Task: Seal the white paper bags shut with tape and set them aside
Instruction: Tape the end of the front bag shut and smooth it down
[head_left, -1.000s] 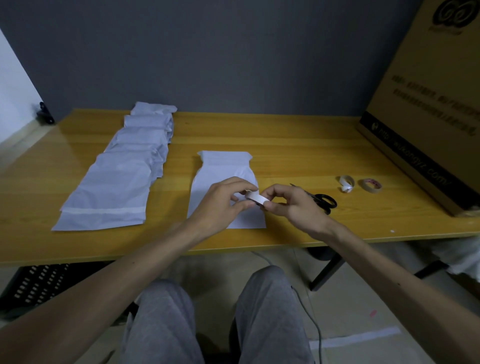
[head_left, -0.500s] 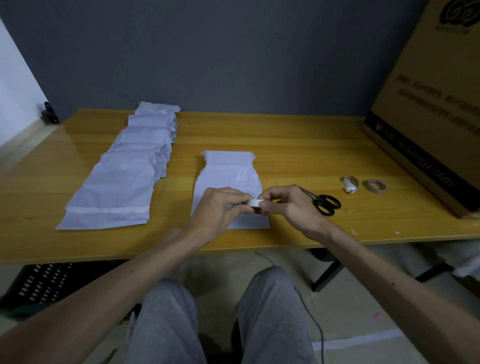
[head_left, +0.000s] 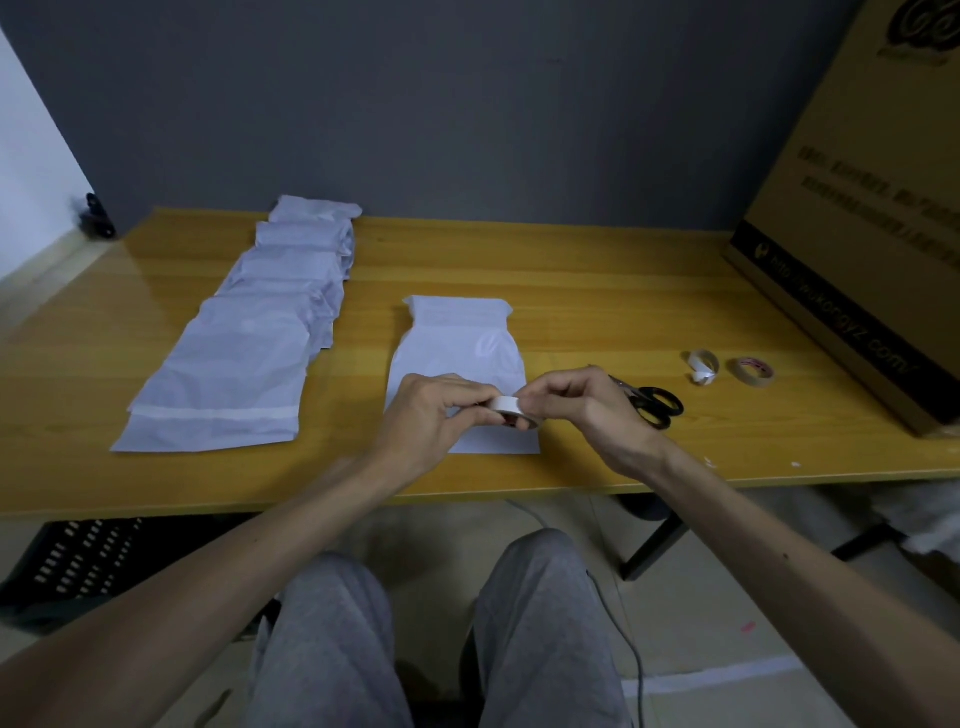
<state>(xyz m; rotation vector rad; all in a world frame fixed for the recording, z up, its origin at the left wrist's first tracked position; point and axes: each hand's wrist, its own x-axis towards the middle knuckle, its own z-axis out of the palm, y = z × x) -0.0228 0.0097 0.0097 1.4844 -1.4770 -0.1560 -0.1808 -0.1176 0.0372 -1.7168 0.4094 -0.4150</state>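
Note:
A white paper bag (head_left: 457, 345) lies flat in the middle of the wooden table (head_left: 597, 291), its folded top pointing away from me. Above its near end, my left hand (head_left: 431, 415) grips a small white tape roll (head_left: 511, 410). My right hand (head_left: 576, 400) pinches the roll's right side with fingertips and thumb. A row of several overlapping white bags (head_left: 260, 332) lies to the left, the nearest one showing a strip of tape across it.
Black-handled scissors (head_left: 652, 405) lie just right of my right hand. Further right sit a curled white tape scrap (head_left: 701, 366) and a brown tape roll (head_left: 753, 371). A big cardboard box (head_left: 862, 218) stands at the table's right end. My knees are under the front edge.
Both hands stay together over the bag's near end. The tape roll has turned between my fingers and now shows its white side more fully.

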